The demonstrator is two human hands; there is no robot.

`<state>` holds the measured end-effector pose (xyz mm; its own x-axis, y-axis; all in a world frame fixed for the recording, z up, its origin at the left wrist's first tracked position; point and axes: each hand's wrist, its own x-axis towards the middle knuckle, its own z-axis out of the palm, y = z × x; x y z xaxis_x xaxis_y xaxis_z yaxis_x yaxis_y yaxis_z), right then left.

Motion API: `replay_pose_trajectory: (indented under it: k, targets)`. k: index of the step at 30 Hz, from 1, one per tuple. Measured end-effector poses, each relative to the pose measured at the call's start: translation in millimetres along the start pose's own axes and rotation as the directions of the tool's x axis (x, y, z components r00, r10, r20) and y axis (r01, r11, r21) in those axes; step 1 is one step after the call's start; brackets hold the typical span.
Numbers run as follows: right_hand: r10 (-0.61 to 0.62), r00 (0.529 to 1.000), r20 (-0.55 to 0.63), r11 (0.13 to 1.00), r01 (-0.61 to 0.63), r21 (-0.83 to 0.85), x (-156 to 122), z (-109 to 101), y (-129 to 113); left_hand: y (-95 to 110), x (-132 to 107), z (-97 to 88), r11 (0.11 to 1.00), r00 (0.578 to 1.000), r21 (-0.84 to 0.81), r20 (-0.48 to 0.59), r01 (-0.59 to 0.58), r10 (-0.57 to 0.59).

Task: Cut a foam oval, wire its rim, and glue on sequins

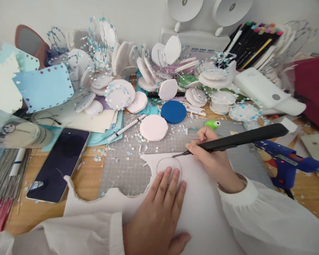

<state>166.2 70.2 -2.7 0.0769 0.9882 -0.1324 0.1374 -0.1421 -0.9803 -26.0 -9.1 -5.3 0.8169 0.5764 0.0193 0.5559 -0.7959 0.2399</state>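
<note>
My left hand (159,209) lies flat on a white foam board (202,219), its fingers over the lower part of a drawn circle (181,166). A black craft knife (236,138) is gripped in my right hand (212,159). Its thin blade touches or hovers at the circle's top edge; I cannot tell which. Scalloped cut-outs run along the board's left edge. Beneath the board is a grey cutting mat (117,177) strewn with tiny paper bits. Just beyond the board are a pale round disc (154,127) and a blue round disc (173,112).
Many white discs (122,94) and beaded trims crowd the back. A phone (58,164), a drink cup (29,132) and metal rods (7,177) are at left. At right sit a blue glue gun (287,163), a green punch (212,124) and several markers (252,46).
</note>
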Motion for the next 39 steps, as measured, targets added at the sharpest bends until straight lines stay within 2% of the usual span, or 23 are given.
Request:
replay_pose_trajectory:
  k: [2,5,8,11,13,16,19,25,35,39]
  targets:
    - [0.007,1.000,-0.024,0.999,-0.006,0.031,-0.2,-1.4,0.7,0.7,-0.1,0.6,1.000,1.000,0.003,-0.004,0.004,-0.004]
    - [0.031,0.996,-0.088,0.984,-0.015,0.177,0.2,-2.1,0.9,1.3,0.1,0.8,1.000,1.000,0.004,-0.009,0.007,-0.007]
    - [0.053,0.999,-0.010,0.953,-0.048,0.299,-0.5,2.0,0.0,0.5,0.7,-0.6,1.000,1.000,0.001,-0.014,-0.003,0.003]
    - [0.065,0.993,0.099,0.975,-0.084,0.205,-2.0,9.9,0.0,-0.7,0.6,-2.0,1.000,0.999,-0.006,-0.026,-0.022,0.022]
    - [0.074,0.995,0.059,0.988,-0.082,0.132,-2.4,15.1,1.3,-1.0,-0.1,-1.8,0.999,0.998,-0.005,-0.040,-0.042,0.042]
    - [0.082,0.997,-0.005,0.986,-0.080,0.146,-1.7,21.3,3.1,-0.3,-1.0,0.2,0.997,0.995,-0.004,-0.050,-0.083,0.083]
    - [0.072,0.997,0.030,0.984,-0.076,0.162,-1.4,25.1,2.5,0.8,-1.1,2.0,0.997,0.996,-0.012,-0.048,-0.082,0.082]
    - [-0.014,0.998,0.068,0.999,0.011,0.034,-3.1,26.6,3.4,1.1,-2.3,2.4,0.997,0.997,-0.040,-0.039,-0.071,0.069]
    - [-0.094,0.995,0.035,0.990,0.098,-0.104,-3.0,27.2,4.0,0.9,-1.7,2.3,0.997,0.998,-0.050,-0.033,-0.061,0.060]
    - [-0.155,0.986,0.063,0.971,0.164,-0.175,-5.5,28.3,1.9,2.1,-2.0,0.9,0.997,0.998,-0.045,-0.025,-0.060,0.058]
